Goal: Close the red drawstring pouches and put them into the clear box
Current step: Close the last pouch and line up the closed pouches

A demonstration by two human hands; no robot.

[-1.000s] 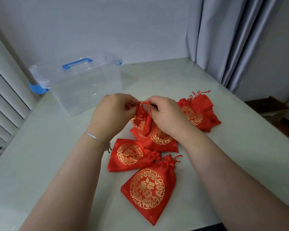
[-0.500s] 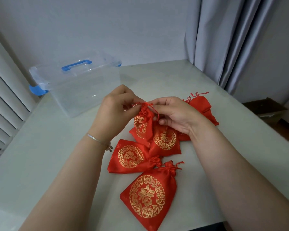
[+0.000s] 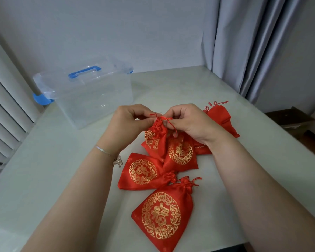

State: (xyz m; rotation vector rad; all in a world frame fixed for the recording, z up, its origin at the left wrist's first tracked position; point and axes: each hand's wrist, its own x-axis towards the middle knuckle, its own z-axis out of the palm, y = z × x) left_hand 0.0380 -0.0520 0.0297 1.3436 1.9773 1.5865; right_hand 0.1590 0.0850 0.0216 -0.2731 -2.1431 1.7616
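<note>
Both hands, left hand (image 3: 129, 120) and right hand (image 3: 187, 122), pinched the pouch (image 3: 155, 137) cords (light, limp satin, likely slippery); best gripped at the gathered neck.

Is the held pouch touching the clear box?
Apart. The head view shows bare table between the held pouch, pinched at its neck by the left hand and right hand, and the clear box.

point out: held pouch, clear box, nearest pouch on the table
held pouch (image 3: 155, 137), head view, on its gold-printed front below the cinched neck.
clear box (image 3: 91, 99), head view, on its near transparent wall.
nearest pouch (image 3: 162, 215), head view, on the gold emblem.
</note>
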